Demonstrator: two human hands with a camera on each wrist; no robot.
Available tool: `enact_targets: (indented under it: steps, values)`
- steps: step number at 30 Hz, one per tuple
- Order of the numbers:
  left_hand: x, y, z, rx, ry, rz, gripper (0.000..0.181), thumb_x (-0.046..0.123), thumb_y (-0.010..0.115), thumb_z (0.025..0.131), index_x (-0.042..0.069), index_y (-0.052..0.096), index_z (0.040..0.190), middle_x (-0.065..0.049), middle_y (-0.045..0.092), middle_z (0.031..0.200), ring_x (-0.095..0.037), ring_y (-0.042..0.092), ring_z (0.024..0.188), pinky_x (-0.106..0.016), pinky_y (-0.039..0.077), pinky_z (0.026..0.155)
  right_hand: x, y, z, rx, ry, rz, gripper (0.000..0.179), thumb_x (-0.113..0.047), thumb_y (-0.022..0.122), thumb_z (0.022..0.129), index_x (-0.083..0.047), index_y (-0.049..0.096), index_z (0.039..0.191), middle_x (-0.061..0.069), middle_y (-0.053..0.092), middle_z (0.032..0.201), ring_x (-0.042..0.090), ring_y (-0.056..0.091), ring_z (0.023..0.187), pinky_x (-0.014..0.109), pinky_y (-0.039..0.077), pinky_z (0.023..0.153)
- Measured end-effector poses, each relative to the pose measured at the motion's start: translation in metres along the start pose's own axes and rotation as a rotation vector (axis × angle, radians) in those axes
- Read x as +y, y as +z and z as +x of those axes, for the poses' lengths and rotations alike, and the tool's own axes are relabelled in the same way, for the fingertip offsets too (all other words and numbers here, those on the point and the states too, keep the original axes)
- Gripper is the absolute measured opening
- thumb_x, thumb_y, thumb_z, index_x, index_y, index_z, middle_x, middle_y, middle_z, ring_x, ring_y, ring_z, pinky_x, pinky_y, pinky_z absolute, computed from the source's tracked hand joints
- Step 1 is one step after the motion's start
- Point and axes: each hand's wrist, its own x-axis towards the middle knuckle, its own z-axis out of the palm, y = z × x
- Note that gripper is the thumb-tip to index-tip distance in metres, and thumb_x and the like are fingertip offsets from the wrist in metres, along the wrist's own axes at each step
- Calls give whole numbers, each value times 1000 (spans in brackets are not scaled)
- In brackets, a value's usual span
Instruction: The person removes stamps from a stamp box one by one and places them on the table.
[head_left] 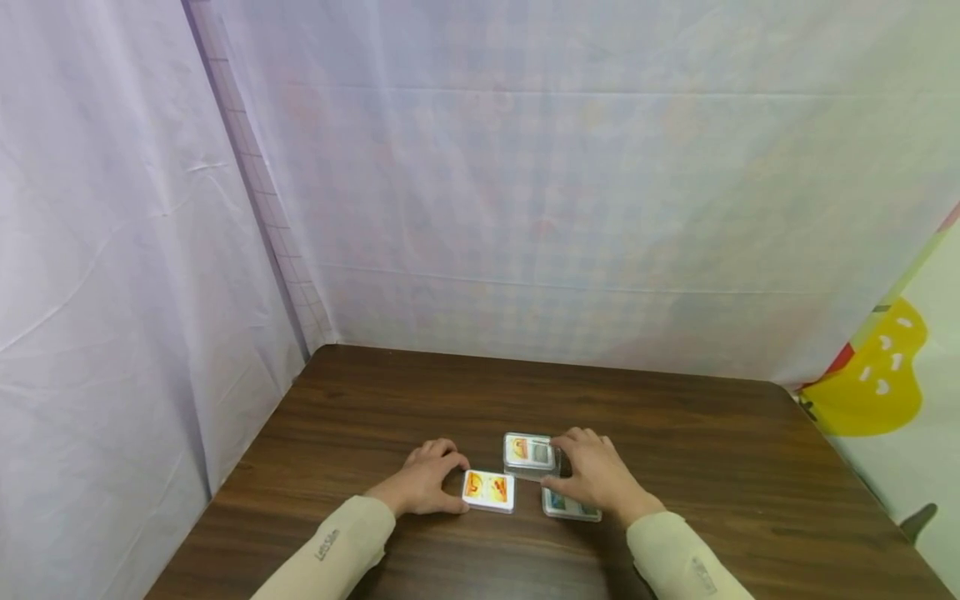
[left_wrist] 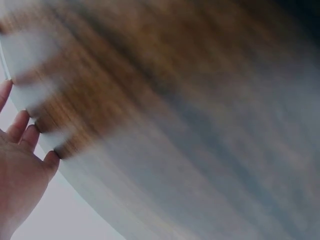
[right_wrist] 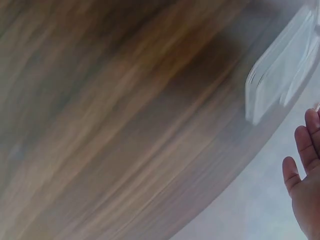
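A clear case with an orange and white card (head_left: 489, 490) lies on the brown table, slightly left of the other cases. My left hand (head_left: 427, 479) holds its left end, thumb at the near corner and forefinger at the far corner. Farther back is a second clear case with an orange and grey picture (head_left: 528, 452). My right hand (head_left: 596, 475) grips its right end between thumb and fingers. Partly hidden under the right hand lies a third case with dark green-blue pictures (head_left: 570, 506). In the right wrist view, clear case edges (right_wrist: 280, 70) show beyond the fingertips.
The dark wood-grain table (head_left: 390, 392) reaches back to a pale hanging cloth (head_left: 562, 208). Another white cloth (head_left: 97, 250) hangs along the left side. A yellow printed shape (head_left: 870, 375) shows beyond the table's right edge.
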Motion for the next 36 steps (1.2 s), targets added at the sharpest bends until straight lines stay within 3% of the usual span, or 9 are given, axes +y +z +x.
enact_targets:
  steps: [20, 36]
  values:
    - [4, -4, -3, -19, -11, -1, 50, 41, 80, 79, 19, 61, 119, -10, 45, 135, -33, 37, 131, -55, 26, 110, 73, -20, -23, 72, 43, -21, 59, -47, 79, 78, -4, 67, 117, 10, 63, 107, 31, 56, 98, 56, 45, 81]
    - [5, -3, -1, -35, -14, 5, 51, 43, 79, 80, 20, 60, 121, -10, 44, 137, -32, 36, 132, -54, 25, 111, 86, -13, -31, 23, 69, -48, 62, -41, 79, 79, 1, 64, 123, 22, 60, 117, 43, 55, 109, 64, 45, 83]
